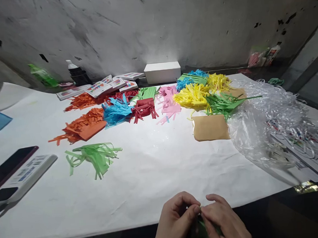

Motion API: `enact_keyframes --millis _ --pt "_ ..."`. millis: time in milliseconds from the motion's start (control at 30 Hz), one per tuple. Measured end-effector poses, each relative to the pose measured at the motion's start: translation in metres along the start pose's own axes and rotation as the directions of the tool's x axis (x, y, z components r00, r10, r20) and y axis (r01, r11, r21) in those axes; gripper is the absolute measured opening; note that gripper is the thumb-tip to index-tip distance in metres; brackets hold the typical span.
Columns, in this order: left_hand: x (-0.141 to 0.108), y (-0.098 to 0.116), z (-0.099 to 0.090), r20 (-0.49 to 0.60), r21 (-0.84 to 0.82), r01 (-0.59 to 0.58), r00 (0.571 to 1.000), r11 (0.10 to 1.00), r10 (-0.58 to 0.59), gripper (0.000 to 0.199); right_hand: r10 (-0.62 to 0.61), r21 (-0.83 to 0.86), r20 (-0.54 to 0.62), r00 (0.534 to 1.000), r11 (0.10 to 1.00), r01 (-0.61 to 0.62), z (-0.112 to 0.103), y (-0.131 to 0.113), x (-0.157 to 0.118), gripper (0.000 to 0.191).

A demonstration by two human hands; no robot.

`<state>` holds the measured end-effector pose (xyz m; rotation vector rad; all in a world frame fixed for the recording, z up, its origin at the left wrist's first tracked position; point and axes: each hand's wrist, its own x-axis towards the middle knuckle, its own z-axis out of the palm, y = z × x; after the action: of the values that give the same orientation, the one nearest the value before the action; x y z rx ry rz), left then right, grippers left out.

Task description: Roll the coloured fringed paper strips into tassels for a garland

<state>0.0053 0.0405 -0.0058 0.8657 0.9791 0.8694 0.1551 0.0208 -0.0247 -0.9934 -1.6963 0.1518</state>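
At the front edge of the white-covered table, my left hand (179, 217) pinches a small tip of green fringed paper (201, 232) between thumb and forefinger. My right hand (223, 218) meets it fingertip to fingertip, its thumb and fingers closed on the same green paper, which hangs below, mostly hidden by my hands. A light green fringed piece (96, 157) lies apart at the left. Farther back are orange (85, 124), blue (117, 109), dark red (144, 108), pink (170, 100), yellow (192, 95) and green (223, 105) fringed papers.
A brown paper packet (210, 127) lies right of centre. Clear plastic (249, 134) and tangled white string (280, 107) cover the right side. A phone (11, 167) and a white power strip (29, 177) lie at left. A white box (162, 72) and flat boxes (99, 88) stand behind.
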Motion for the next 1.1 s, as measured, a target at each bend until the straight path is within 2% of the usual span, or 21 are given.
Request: enact_keyframes --millis 67,133,200,333,400,533,633,700,800,867,967,1033,1100 --pt "-0.001 0.0 -0.001 0.003 0.003 0.0 1.0 1.0 0.0 0.044 0.033 0.09 0.138 0.99 0.995 -0.046 -0.006 0.004 0.003 0.018" --pt "-0.001 0.0 -0.002 0.022 -0.005 -0.028 0.999 1.0 0.028 0.043 0.068 0.137 0.224 0.972 0.985 -0.101 -0.011 0.008 0.005 0.014" --pt "-0.002 0.001 -0.002 0.021 0.004 -0.084 0.996 0.996 0.084 0.04 0.081 0.118 0.229 0.97 0.987 -0.11 -0.013 0.01 0.006 0.012" --pt "-0.003 -0.001 -0.001 -0.013 0.129 -0.251 0.967 0.959 0.255 0.035 -0.007 0.045 0.165 0.986 0.999 -0.001 -0.011 0.008 0.005 0.016" --pt "-0.005 -0.003 0.0 -0.033 0.167 -0.287 0.955 0.943 0.296 0.034 -0.026 0.024 0.133 0.991 0.999 0.023 -0.009 0.005 0.004 0.017" --pt "-0.006 -0.005 0.001 -0.049 0.142 -0.226 0.971 0.964 0.234 0.031 0.035 -0.006 0.067 0.997 0.999 -0.035 -0.009 0.004 0.005 0.017" --pt "-0.004 0.0 -0.003 0.014 0.099 -0.187 0.982 0.977 0.187 0.033 -0.023 0.023 0.144 0.989 1.0 0.02 -0.014 0.01 0.007 0.017" --pt "-0.003 0.007 -0.005 0.025 0.07 -0.136 0.991 0.988 0.134 0.035 -0.028 0.028 0.144 0.989 0.999 0.024 -0.016 0.014 0.008 0.016" --pt "-0.003 0.02 -0.009 0.013 0.164 -0.132 0.991 0.977 0.132 0.03 -0.027 0.017 0.093 0.995 1.0 0.026 -0.015 0.013 0.009 0.016" --pt "-0.004 0.026 -0.011 0.042 0.336 -0.209 0.977 0.918 0.207 0.022 0.009 0.013 0.062 0.998 1.0 -0.01 -0.01 0.007 0.009 0.016" --pt "-0.005 0.032 -0.012 0.12 0.55 -0.346 0.933 0.76 0.338 0.015 0.078 0.002 -0.03 0.997 0.997 -0.078 -0.003 -0.001 0.008 0.017" --pt "-0.005 0.033 -0.013 0.182 0.599 -0.408 0.907 0.689 0.379 0.015 0.082 -0.01 -0.061 0.995 0.996 -0.083 0.0 -0.004 0.006 0.017" --pt "-0.006 0.035 -0.015 0.239 0.603 -0.448 0.891 0.66 0.386 0.017 0.085 -0.017 -0.059 0.995 0.996 -0.086 0.001 -0.004 0.004 0.017"
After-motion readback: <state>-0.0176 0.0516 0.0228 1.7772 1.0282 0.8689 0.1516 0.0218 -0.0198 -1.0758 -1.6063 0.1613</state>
